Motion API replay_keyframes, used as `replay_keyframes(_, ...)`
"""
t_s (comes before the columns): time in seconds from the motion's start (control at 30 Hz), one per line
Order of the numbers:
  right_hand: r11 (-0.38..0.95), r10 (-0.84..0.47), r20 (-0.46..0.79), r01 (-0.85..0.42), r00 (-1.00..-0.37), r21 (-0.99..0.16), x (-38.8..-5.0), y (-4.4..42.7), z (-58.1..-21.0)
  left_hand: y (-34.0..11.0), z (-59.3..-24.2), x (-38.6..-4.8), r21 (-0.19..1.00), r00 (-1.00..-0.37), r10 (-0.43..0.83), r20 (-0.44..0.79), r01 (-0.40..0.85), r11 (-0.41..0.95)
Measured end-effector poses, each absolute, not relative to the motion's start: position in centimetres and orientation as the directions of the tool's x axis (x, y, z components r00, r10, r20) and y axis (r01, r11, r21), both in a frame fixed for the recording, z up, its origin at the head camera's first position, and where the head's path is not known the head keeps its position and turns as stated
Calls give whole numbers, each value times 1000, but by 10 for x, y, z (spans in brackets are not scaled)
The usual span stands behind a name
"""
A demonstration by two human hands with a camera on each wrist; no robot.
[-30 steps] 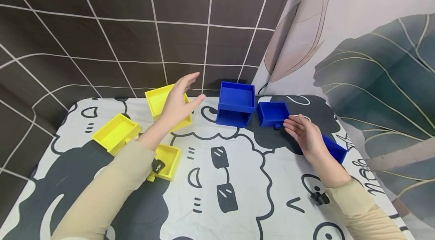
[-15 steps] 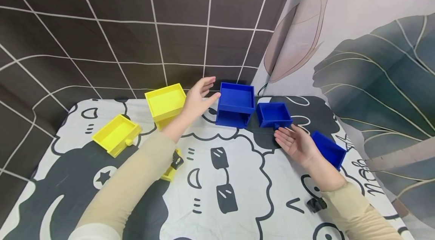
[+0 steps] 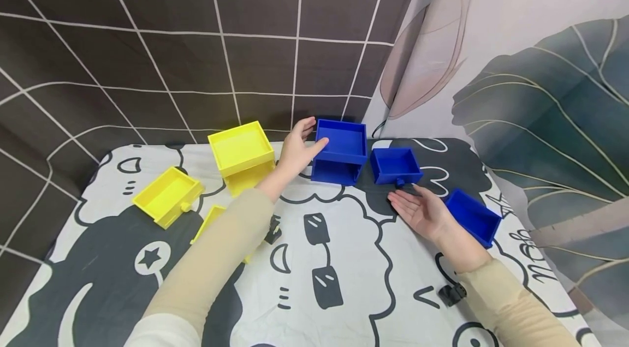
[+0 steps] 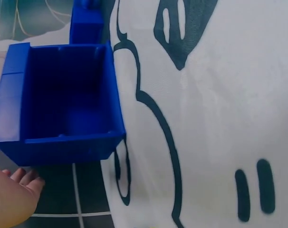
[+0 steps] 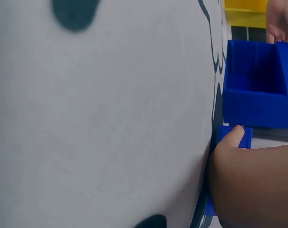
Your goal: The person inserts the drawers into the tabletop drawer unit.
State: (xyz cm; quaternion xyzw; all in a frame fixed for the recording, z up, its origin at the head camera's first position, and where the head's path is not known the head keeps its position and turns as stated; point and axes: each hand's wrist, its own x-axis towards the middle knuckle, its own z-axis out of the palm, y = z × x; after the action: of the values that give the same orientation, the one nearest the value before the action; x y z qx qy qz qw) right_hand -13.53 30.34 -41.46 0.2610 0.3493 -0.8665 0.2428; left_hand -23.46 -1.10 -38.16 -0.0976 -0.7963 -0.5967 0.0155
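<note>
A blue cabinet shell [image 3: 342,142] with an open lower compartment stands at the back of the cloth-covered table. My left hand [image 3: 296,151] is at its left side, fingers extended and thumb over the near left edge; whether it touches is unclear. In the left wrist view, that hand [image 4: 13,199] sits below the hollow shell [image 4: 70,90]. To the right of the shell lies a small blue drawer [image 3: 395,166] with a knob. My right hand [image 3: 421,213], palm up with straight fingers, is just in front of it, holding nothing. Beside that hand lies another blue drawer [image 3: 473,219].
On the left are a yellow cabinet shell [image 3: 242,149], a yellow drawer [image 3: 168,195] and another yellow drawer [image 3: 208,220] partly hidden by the left sleeve [image 3: 216,249]. A dark tiled-pattern backdrop [image 3: 260,63] rises directly behind the table.
My left hand has moved right, from above the yellow shell to the side of the blue shell. The right hand has shifted slightly left and nearer, away from the small blue drawer.
</note>
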Motion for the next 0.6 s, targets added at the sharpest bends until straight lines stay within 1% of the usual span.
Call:
replay_keyframes(0.2,-653,-231,-628,597,-743,-466,-140,302,-416,-12,-392,-242,952,-982,144,118,153,264)
replay_keyframes(0.3,-657,-221,-631,591,-744,-467,-143,300,-416,-13,-395,-246,962,-981,161,108,144,234)
replay_keyframes(0.5,-694,-193,-640,564,-744,-448,-150,301,-416,-13,-396,-251,985,-972,228,56,91,146)
replay_keyframes(0.6,-703,-189,-638,557,-747,-443,-153,301,-416,-13,-397,-253,989,-964,264,30,67,133)
